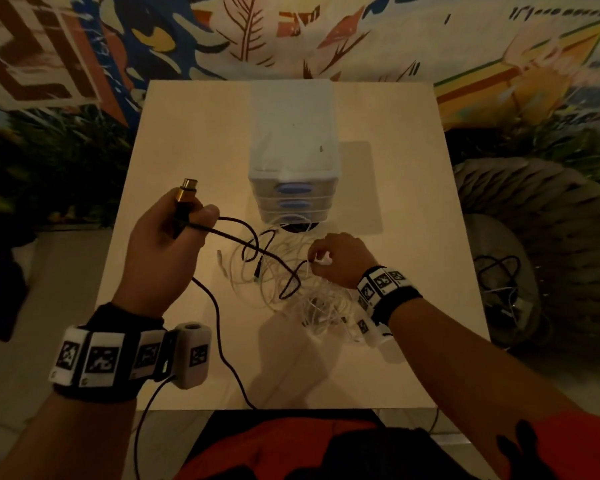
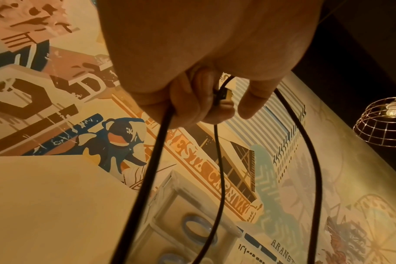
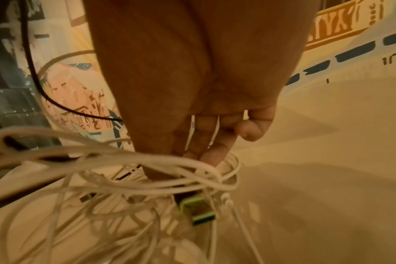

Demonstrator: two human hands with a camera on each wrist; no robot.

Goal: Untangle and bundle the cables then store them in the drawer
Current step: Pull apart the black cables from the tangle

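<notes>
Black cable: the thin black cord [image 1: 257, 252] with a gold-cased plug [image 1: 185, 195] is being lifted out of the heap in front of the drawer unit; its slack is looping through the white strands and trailing off the table's near edge.
White tangle: the loose heap of thin white cables [image 1: 291, 289] is lying on the pale square table [image 1: 174, 140], just in front of the drawer unit.
Left hand: the left hand [image 1: 163, 244] is raised to the left of the drawer unit, fingers curling round the gold plug, probably to draw that cable free.
Right hand: the right hand [image 1: 340, 259] is reaching into the tangle, fingertips [image 3: 211, 155] pinching white strands, seemingly to hold the heap down.
Drawer unit: the small translucent plastic chest [image 1: 291, 147] with blue oval handles is standing at mid-table, its drawers looking shut.
Progress: judged early; nothing is bundled yet.
</notes>
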